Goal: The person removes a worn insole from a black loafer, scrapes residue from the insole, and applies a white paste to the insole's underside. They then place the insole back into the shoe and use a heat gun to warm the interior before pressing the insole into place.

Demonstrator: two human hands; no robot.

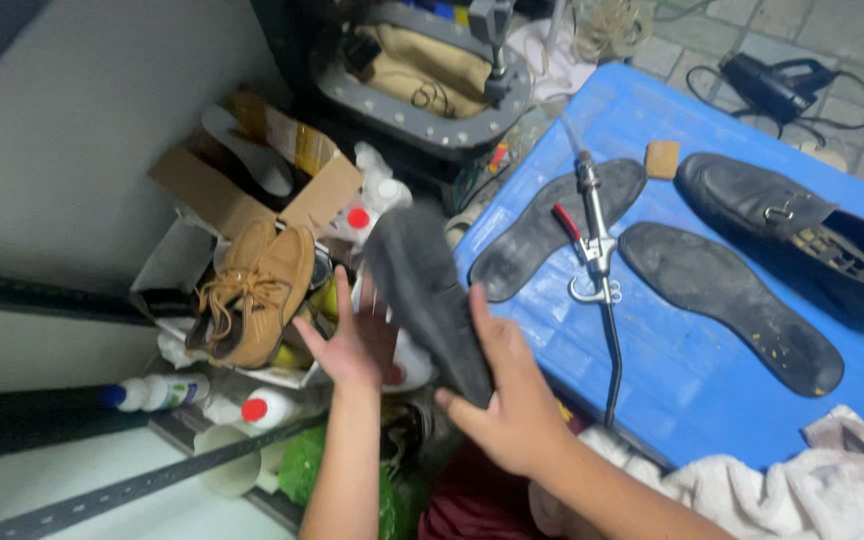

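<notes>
Cluttered repair corner, blue plastic table (672,380) on the right. Mid-handling: dark flat rubber sole (427,295) off the table's left edge, right hand (512,400) in a loose grip underneath, left hand (352,345) open, flat behind. Probably needs firmer hold before turning.

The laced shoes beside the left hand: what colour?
Tan laced shoes, brown laces; head view, just beyond the left hand.

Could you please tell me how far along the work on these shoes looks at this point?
Done: two dark soles lie separated on the blue table beside a black shoe. In hand: the right hand grips a dark sole piece, with the left hand open behind it. Left: the tan shoes sit untouched.
</notes>
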